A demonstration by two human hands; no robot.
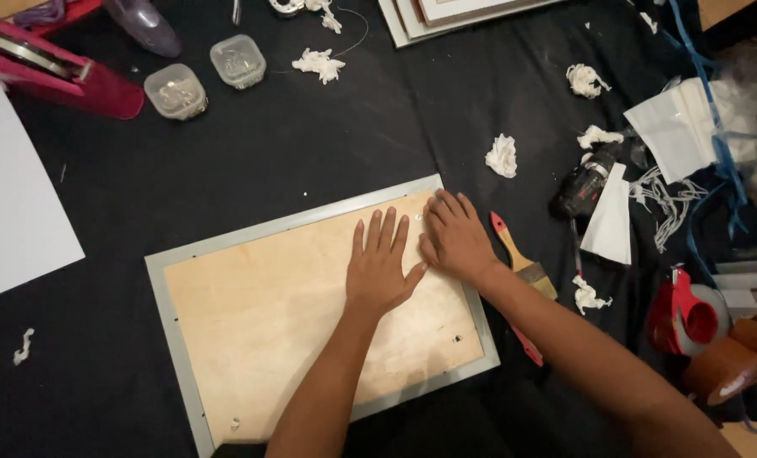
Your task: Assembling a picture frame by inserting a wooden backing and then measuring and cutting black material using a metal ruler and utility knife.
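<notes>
1. Head view: a picture frame (pixel 168 298) with a pale grey-green border lies face down on the black cloth (pixel 310 144), its plywood backing board (pixel 285 314) facing up. Its long axis runs from lower left to upper right, tilted against the picture's edges.

2. Head view, hands: the left hand (pixel 382 267) lies flat on the board, fingers spread and straight, palm down — it grips nothing. The right hand (pixel 455 237) sits just beside it, touching at the thumb, fingers pressed near the frame's upper right corner; it too holds nothing.

3. Head view, relation: both hands rest on the right end of the board, so most of the frame stretches away to the left of them. The right hand is nearer the corner and the border; the left is nearer the board's middle.

4. Head view, surroundings: a red-handled brush (pixel 521 259) lies just right of the frame, a dark drill (pixel 583 185) beyond it, with crumpled white scraps (pixel 502 156) scattered about.
</notes>
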